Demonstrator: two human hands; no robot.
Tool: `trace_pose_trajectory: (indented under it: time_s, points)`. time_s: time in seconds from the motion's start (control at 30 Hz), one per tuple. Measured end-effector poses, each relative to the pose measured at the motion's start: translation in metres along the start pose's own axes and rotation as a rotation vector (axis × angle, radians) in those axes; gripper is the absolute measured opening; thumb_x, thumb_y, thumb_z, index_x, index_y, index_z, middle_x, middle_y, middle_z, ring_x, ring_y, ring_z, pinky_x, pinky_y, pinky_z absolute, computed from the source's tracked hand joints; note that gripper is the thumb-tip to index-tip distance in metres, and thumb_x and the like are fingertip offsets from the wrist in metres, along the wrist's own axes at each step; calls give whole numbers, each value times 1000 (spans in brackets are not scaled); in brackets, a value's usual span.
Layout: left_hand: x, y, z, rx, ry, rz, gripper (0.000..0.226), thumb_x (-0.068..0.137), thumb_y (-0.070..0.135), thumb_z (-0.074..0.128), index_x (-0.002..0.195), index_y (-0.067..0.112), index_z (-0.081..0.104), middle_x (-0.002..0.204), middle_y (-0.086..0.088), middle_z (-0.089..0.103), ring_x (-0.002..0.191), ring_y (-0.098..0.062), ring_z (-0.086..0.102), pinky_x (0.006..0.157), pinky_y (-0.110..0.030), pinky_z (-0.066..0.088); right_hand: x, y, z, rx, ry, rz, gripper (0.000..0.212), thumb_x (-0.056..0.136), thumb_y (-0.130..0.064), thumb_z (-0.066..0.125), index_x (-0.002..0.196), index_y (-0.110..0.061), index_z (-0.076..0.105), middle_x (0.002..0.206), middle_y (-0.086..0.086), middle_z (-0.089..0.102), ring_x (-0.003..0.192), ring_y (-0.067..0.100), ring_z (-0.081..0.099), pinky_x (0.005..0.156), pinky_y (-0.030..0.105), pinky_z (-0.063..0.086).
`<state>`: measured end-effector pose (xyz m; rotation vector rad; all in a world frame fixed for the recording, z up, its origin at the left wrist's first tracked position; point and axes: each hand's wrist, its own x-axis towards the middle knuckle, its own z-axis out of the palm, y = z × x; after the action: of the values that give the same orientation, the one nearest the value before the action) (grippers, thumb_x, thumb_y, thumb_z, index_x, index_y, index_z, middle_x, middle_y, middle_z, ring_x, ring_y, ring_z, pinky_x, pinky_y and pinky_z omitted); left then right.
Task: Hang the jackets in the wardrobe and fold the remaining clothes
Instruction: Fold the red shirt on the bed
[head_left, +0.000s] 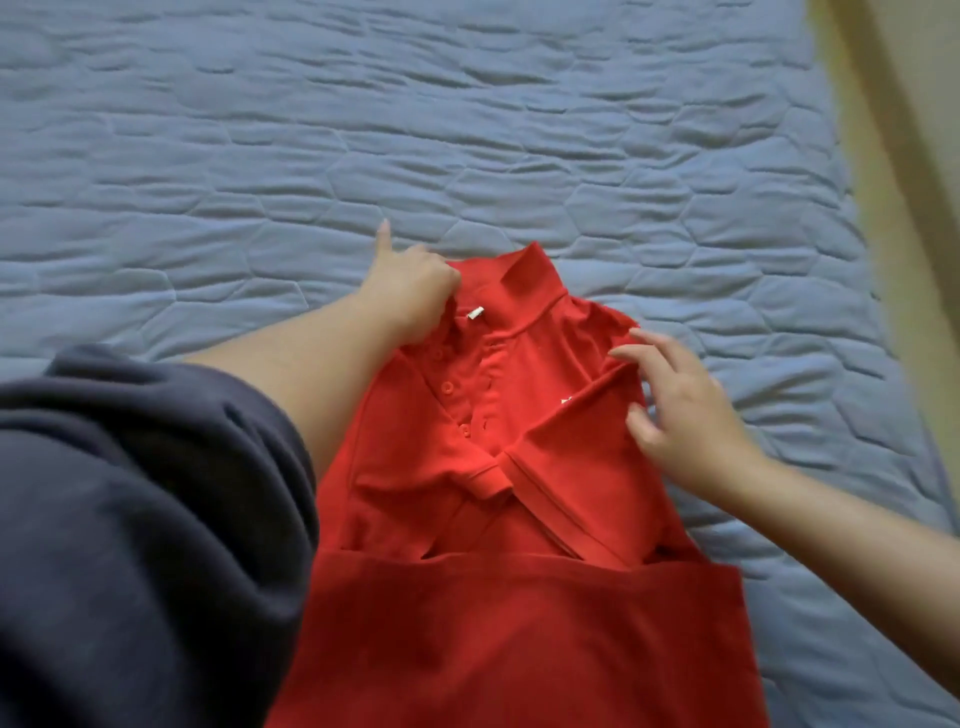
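A red polo shirt (519, 519) lies front up on the blue quilted bedcover (467, 130), collar pointing away from me. Both short sleeves are folded in across the chest, and the bottom part is folded up over the lower half. My left hand (410, 291) grips the fabric at the left side of the collar, with one finger pointing out over the bedcover. Spread, relaxed fingers of my right hand (680, 400) rest on the right shoulder and the folded-in right sleeve.
The bedcover spreads wide to the left and beyond the shirt. Along the right runs the bed's edge, with a yellowish strip of floor or wall (904, 156) past it. My dark sleeve (145, 519) fills the lower left.
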<state>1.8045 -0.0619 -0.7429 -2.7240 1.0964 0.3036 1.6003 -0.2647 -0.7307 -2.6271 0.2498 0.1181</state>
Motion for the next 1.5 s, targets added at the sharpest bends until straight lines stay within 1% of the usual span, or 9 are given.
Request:
trace_pose_trajectory:
  time_s: [0.23, 0.37, 0.57, 0.77, 0.83, 0.97, 1.13, 1.27, 1.5]
  points:
    - [-7, 12, 14, -325, 219, -303, 45, 87, 30, 61, 128, 16, 49, 139, -10, 42, 132, -28, 34, 110, -51, 23, -22, 8, 15, 91, -99, -9, 73, 79, -5, 62, 145, -19, 34, 157, 5, 19, 142, 19, 25, 117, 31, 20]
    - [-99, 27, 39, -537, 368, -255, 59, 90, 31, 51, 143, 13, 35, 155, -9, 24, 144, -26, 20, 115, -51, 19, -56, 6, 29, -175, -163, -103, 83, 85, -34, 58, 149, -39, 6, 157, -8, -14, 148, 21, -2, 116, 46, 12]
    - [-188, 52, 68, -191, -184, -57, 64, 94, 59, 18, 150, 37, -5, 160, -3, -12, 147, -24, -11, 115, -54, -1, -75, -31, 66, -500, -422, -32, 71, 89, -67, 26, 145, -46, -13, 160, -1, -13, 146, 33, -13, 110, 64, -1]
    - [-150, 84, 38, -440, -200, 10, 61, 99, 48, 27, 152, 29, 4, 161, 1, -1, 147, -20, -1, 116, -52, 6, -74, -66, 72, -306, -349, 177, 62, 94, -51, 33, 150, -37, 10, 161, -3, -5, 147, 29, -8, 111, 62, 2]
    - [-156, 79, 31, -643, -2, -156, 57, 99, 39, 37, 150, 22, 19, 159, -2, 14, 146, -19, 14, 116, -48, 14, -84, -63, 58, -206, -211, 205, 59, 93, -40, 46, 148, -27, 28, 158, 1, 15, 145, 25, 13, 112, 52, 17]
    - [-204, 67, 29, -486, 311, -285, 28, 84, 23, 58, 110, 10, 57, 108, -12, 57, 102, -33, 55, 82, -45, 42, -74, -83, 50, -13, -101, 106, 54, 84, -26, 62, 135, -24, 45, 130, 2, 48, 120, 24, 47, 95, 41, 42]
    - [-253, 80, 54, -354, -4, -95, 24, 89, 49, 47, 88, 24, 48, 91, 1, 63, 92, -23, 60, 74, -35, 33, -46, -92, 64, -69, -66, 113, 26, 92, -25, 51, 116, -24, 60, 111, 4, 57, 108, 27, 55, 80, 36, 43]
    - [-250, 98, 64, -391, -28, -305, 41, 87, 64, 42, 85, 23, 40, 83, -7, 67, 83, -33, 64, 62, -35, 35, -39, -75, 69, 43, 6, 382, 27, 92, -27, 47, 113, -25, 65, 116, 6, 61, 110, 31, 56, 84, 37, 44]
    - [-238, 106, 67, -279, 54, -437, 34, 90, 53, 44, 82, 21, 43, 81, -9, 68, 79, -33, 66, 56, -32, 29, -43, -79, 75, -195, 52, 13, 20, 86, -26, 55, 106, -20, 56, 101, 5, 56, 91, 34, 59, 66, 36, 38]
